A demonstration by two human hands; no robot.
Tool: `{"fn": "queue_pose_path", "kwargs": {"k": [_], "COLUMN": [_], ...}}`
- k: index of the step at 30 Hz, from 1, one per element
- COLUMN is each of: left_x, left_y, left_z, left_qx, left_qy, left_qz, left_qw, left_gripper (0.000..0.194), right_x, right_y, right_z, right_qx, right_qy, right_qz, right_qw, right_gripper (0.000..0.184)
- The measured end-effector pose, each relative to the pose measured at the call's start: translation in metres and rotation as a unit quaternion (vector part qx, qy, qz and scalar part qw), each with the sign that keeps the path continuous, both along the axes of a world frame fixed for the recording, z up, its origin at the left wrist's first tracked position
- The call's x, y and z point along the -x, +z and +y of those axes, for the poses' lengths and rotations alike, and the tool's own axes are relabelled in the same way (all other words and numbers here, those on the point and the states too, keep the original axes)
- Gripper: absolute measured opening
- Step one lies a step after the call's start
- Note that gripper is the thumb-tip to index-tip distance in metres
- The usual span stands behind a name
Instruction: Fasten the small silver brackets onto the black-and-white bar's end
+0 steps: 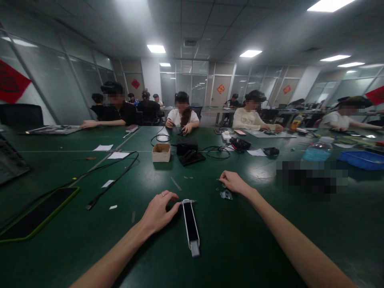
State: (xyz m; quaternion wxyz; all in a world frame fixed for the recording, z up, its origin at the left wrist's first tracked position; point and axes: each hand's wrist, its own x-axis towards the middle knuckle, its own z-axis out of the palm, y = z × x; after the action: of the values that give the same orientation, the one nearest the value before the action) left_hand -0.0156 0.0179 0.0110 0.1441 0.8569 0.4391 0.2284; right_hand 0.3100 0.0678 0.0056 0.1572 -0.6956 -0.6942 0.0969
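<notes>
On the green table in front of me lies a long slim device (191, 226) with a white frame, a black panel and a grey block at its near end. My left hand (160, 210) has thumb and fingertips closed at the left of its far end, where a small metal rod sticks out sideways. Farther off to the right, my right hand (235, 182) is pinched low over the tabletop. A tiny piece seems to be at its fingertips, too small to name. Just below that hand is a small grey metal bracket (226, 195), with tiny parts beside it.
A small cardboard box (161, 153) and a black case (187, 146) stand ahead. Black cables and a green-edged black mat (39, 214) lie at left. On the right are a bottle of blue liquid (318, 150) and a blue tray (364, 160). Several people sit across the table.
</notes>
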Motion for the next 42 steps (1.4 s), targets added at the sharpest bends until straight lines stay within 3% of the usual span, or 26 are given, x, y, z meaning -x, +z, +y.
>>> {"fn": "queue_pose_path", "kwargs": {"k": [5,10,15,21,29,42], "left_x": [0.001,0.002,0.001,-0.001,0.002,0.000], "left_y": [0.000,-0.004,-0.005,-0.002,-0.007,-0.004], "left_z": [0.000,0.001,0.001,0.000,0.002,0.001], "left_qx": [0.000,0.000,-0.005,-0.021,-0.026,-0.023], "left_qy": [-0.005,-0.016,-0.018,-0.033,-0.043,-0.048], "left_qz": [-0.004,-0.007,0.009,0.030,0.033,0.038], "left_qw": [1.000,1.000,1.000,0.999,0.998,0.998], "left_gripper": [0.029,0.025,0.020,0.016,0.016,0.013], "right_x": [0.002,0.021,0.060,0.090,0.092,0.090], "right_y": [0.012,0.020,0.016,0.005,0.009,0.000], "right_z": [-0.009,-0.028,-0.052,-0.068,-0.073,-0.068], "right_qx": [-0.046,-0.046,-0.007,-0.020,-0.008,-0.028], "right_qy": [0.005,0.090,0.173,0.207,0.215,0.224], "right_qz": [0.038,0.099,0.128,0.130,0.154,0.173], "right_qw": [0.998,0.990,0.976,0.969,0.964,0.959], "right_gripper": [0.019,0.022,0.023,0.020,0.020,0.017]}}
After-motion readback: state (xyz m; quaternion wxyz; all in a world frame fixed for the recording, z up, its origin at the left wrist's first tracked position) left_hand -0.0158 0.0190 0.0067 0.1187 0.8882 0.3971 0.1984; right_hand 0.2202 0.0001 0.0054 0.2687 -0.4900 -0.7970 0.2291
